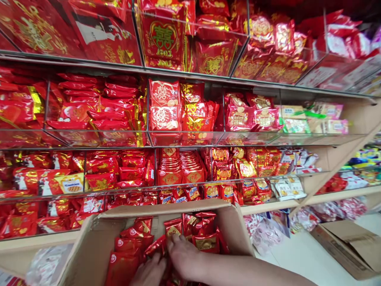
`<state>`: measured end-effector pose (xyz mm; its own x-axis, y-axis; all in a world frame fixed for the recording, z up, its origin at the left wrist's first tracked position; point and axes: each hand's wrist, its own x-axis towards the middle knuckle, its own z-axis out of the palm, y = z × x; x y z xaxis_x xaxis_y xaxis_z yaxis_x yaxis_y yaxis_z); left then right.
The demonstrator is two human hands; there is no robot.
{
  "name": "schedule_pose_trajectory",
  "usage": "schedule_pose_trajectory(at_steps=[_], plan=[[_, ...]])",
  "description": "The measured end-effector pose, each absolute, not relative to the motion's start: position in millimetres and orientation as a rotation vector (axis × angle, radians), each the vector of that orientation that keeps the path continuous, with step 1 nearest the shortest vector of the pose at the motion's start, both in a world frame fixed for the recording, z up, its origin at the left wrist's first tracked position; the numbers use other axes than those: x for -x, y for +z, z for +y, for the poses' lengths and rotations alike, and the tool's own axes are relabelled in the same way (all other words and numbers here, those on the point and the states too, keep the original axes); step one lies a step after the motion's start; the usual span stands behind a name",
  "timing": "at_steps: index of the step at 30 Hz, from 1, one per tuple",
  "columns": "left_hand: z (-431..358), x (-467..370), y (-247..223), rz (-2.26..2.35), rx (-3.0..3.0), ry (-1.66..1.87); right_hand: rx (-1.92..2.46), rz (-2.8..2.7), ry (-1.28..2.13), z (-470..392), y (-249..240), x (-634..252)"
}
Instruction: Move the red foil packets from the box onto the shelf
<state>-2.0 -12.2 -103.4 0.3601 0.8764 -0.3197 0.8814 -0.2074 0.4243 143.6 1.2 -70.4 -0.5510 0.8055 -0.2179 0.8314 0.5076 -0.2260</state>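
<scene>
Both hands are inside an open cardboard box holding many small, shiny red snack packets. My left hand is low in the box, its bent fingers closed at the lower edge of a tilted red packet. Beside it, my right hand reaches in from the right, with fingers curled against an upright red packet. Parts of the fingers are hidden among the packets. To the left stand stacked red packets, and more gold-marked packets lie behind my right hand.
Shelves with clear dividers rise behind the box, filled with red and gold packets. A yellow cookie packet sits on a lower shelf. Another cardboard box is on the floor at right. Clear bags of packets lie under the shelves.
</scene>
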Motion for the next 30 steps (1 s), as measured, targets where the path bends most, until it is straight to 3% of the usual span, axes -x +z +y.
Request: schedule_pose_trajectory(at_steps=[6,11,18,24,30], plan=[[-8.0,-2.3,-104.3,1.506,-1.967,0.232,-1.675,2.553,-0.618,4.8,-87.5,-143.4],[-9.1,-2.9,-99.8,1.413,-1.910,0.360,-1.541,2.663,-0.714,5.0,-81.5,-151.4],[1.1,13.5,-43.8,1.248,-1.820,0.595,-1.688,3.012,-1.006,9.0,-42.0,-161.5],[-4.4,-4.3,-10.8,1.390,-1.705,0.926,-1.826,3.280,-0.756,10.3,-9.8,-168.0],[-7.5,-11.9,-10.5,1.426,-1.584,1.027,-1.933,3.318,-0.916,7.3,-9.1,-175.3]])
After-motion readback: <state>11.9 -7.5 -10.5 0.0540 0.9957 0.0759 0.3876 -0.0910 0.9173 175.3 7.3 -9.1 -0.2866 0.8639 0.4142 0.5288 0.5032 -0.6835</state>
